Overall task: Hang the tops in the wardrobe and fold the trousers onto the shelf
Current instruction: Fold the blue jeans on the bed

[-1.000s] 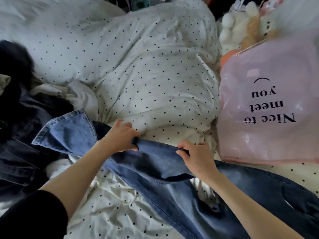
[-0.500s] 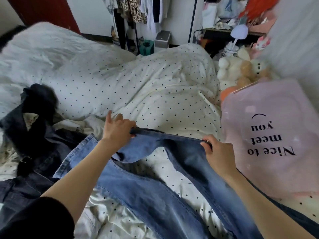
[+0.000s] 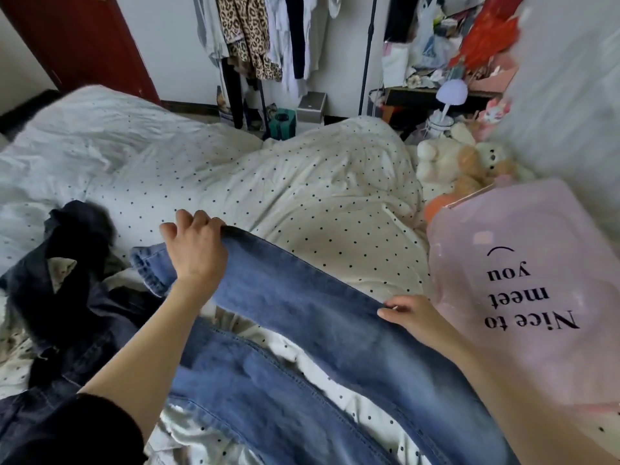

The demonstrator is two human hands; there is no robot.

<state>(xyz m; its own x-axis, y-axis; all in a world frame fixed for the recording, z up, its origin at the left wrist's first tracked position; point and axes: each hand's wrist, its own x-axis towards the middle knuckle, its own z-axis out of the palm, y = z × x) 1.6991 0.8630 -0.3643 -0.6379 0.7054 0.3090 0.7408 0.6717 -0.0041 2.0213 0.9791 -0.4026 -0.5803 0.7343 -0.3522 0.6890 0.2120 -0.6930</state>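
A pair of blue jeans (image 3: 302,317) is stretched across the bed in front of me, one leg raised between my hands. My left hand (image 3: 196,250) grips the upper edge of that leg near its hem. My right hand (image 3: 407,313) pinches the same edge further toward the waist. The second leg (image 3: 255,397) lies below on the sheet. A heap of dark denim and black clothes (image 3: 70,290) sits at the left. A clothes rail (image 3: 261,38) with hanging tops, one leopard print, stands beyond the bed.
The bed carries a white dotted duvet (image 3: 302,182). A pink bag (image 3: 536,290) printed "Nice to meet you" lies at the right, with plush toys (image 3: 466,162) behind it. A cluttered dark table (image 3: 436,92) and a red door (image 3: 77,41) are at the back.
Both hands have lifted the jeans leg higher and pulled it out straighter, moving further apart. My view has tilted up, bringing the clothes rail and door into sight.
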